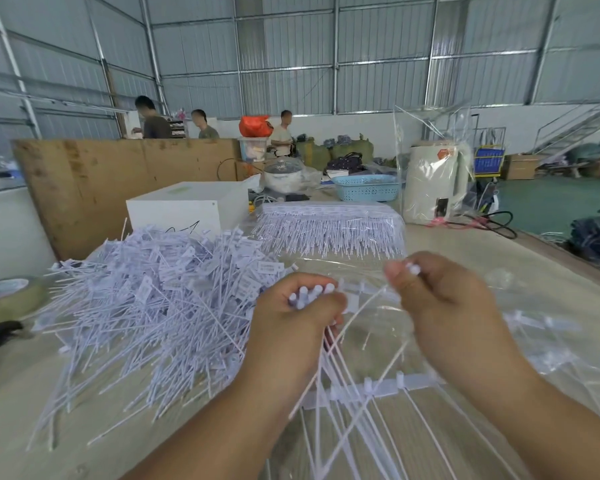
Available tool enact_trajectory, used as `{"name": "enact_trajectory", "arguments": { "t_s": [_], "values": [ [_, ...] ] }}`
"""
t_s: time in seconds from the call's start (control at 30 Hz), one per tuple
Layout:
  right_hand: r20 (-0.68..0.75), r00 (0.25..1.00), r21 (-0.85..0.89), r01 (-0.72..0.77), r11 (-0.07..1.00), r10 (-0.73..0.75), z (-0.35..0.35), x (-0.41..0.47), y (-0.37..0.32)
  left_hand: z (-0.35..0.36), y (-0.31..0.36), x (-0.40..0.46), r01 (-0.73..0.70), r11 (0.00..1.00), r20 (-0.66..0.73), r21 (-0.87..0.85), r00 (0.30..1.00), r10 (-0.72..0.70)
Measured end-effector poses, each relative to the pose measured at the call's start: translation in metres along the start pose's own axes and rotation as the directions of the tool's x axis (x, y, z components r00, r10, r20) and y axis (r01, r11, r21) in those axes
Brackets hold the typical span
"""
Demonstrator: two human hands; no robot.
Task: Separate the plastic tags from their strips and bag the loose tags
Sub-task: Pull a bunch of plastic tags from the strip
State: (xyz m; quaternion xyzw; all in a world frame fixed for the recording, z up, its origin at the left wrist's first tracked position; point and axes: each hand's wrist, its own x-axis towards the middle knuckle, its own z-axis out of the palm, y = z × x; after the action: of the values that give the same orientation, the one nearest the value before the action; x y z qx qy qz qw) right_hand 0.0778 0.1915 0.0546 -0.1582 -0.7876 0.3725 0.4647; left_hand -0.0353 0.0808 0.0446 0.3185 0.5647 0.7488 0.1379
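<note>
**Mid-separation: tags coming off the strip, bagging not started**

Step in hand: pulling tags off a strip. Left hand (300, 318) is curled round a bunch of loose tags (312, 294), heads poking up above the fingers, stems hanging down under the palm. Right hand (440, 299) pinches one tag (413, 269) at its head between thumb and fingers, held just right of the left hand and a bit higher. Both hands are closed on tags, neither free.

Strip (392, 384) lies below the hands, roughly level, several thin stems still on it and fanning toward the camera. Can't tell whether the right hand's tag is already free of the strip; its stem is blurred.

Where the stuff is:
- Big heap of loose tags (146, 306) on the desk (520, 258), left of the hands.
- Stack of unseparated strips (329, 226) further back, centre.
- Clear bag (541, 344) spread flat under and right of the hands. A few strip pieces seem to lie in or on it; can't tell which.

Next move, my read: finish the pull on the pinched tag, pass it to the left-hand bunch, repeat for the stems left on the strip. The left bunch looks near full, so it'll need dumping on the heap or into the bag soon. Pull should be a short snap at the joint.

Both forearms come in from the bottom edge, wrists raised above the desk.
</note>
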Motion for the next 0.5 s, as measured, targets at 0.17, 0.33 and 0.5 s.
{"name": "enact_trajectory", "arguments": {
  "t_s": [0.17, 0.33, 0.5],
  "values": [
    [0.398, 0.918, -0.012, 0.011, 1.0, -0.005, -0.006, -0.006, 0.0, -0.003, 0.001, 0.0, 0.059, 0.996, 0.095, -0.072, 0.994, -0.052],
    [0.492, 0.87, 0.008, 0.018, 1.0, -0.02, -0.007, -0.004, 0.01, -0.001, -0.003, -0.001, 0.02, 1.0, 0.239, -0.001, 0.971, -0.02],
    [0.496, 0.868, -0.172, 0.092, 0.981, 0.005, -0.007, -0.006, 0.01, -0.005, -0.008, 0.001, 0.067, 0.996, 0.308, 0.054, 0.948, -0.08]
  ]
}}
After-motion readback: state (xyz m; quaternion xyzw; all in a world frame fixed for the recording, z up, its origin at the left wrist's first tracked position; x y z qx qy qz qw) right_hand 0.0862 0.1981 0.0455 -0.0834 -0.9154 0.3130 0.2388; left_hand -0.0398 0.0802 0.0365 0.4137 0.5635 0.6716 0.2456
